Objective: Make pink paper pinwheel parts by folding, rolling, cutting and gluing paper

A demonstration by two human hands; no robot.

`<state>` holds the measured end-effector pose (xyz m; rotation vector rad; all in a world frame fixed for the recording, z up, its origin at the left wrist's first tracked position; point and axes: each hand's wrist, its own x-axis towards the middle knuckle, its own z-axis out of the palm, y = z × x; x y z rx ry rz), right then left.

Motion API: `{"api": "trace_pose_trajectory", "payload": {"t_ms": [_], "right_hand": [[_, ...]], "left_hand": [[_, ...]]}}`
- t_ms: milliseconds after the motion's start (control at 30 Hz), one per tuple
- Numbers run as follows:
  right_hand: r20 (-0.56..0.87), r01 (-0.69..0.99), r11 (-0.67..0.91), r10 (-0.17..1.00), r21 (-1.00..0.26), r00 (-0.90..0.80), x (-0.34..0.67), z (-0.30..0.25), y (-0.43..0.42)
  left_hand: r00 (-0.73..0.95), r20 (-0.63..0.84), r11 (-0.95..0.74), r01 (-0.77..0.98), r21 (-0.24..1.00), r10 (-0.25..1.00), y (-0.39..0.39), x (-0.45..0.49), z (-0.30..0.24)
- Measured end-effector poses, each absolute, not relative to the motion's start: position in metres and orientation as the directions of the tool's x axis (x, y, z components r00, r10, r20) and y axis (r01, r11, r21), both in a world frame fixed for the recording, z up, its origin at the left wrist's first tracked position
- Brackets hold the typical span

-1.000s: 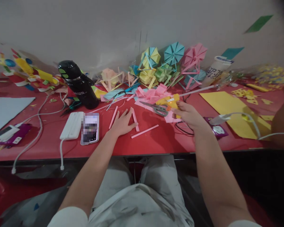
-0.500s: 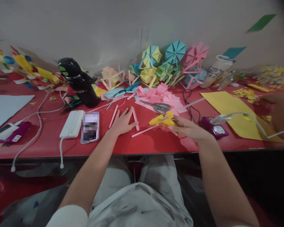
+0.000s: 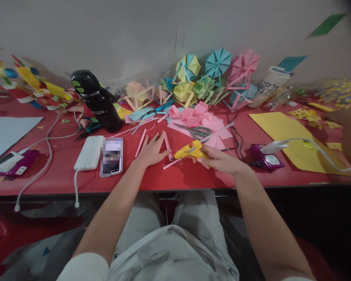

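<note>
My left hand (image 3: 152,152) lies flat on the red table, fingers spread, its thumb and fingertips touching a pink paper strip (image 3: 167,143). Another pink strip (image 3: 140,143) lies just left of that hand. In my right hand (image 3: 219,159) is a yellow hot glue gun (image 3: 190,151), gripped by its handle. Its nozzle points left, close to the lower end of the strip beside my left thumb. A third pink strip (image 3: 172,164) rests slantwise under the nozzle. A clear glue stick (image 3: 218,132) sticks out of the back of the gun.
Grey scissors (image 3: 194,131) lie on pink paper pieces (image 3: 190,115). Folded paper umbrellas (image 3: 218,64) stand along the wall. To the left are a phone (image 3: 111,156), a white power bank (image 3: 89,153) and a black bottle (image 3: 98,103). At right another person's hand (image 3: 349,130) nears yellow paper (image 3: 286,144).
My right hand has moved left with the glue gun, bringing the nozzle to the lower end of the pink strip. My left hand has stayed in place.
</note>
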<state>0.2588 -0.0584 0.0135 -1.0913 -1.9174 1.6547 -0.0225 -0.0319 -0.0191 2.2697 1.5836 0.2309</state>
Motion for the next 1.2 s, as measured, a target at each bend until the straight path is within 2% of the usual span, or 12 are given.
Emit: {"api": "trace_pose_trajectory", "payload": {"t_ms": [667,1200], "right_hand": [[-0.209,0.327,0.008,0.754,-0.945,-0.623,0.257,0.012,-0.056],[-0.148,0.341,0.090,0.778,-0.936,-0.611,0.253,0.001,-0.048]], "left_hand": [[0.357,-0.082,-0.302,0.874,0.382,0.931,-0.032,-0.023,-0.019],[0.361,-0.081,-0.306,0.873,0.379,0.929,-0.031,-0.023,-0.021]]}}
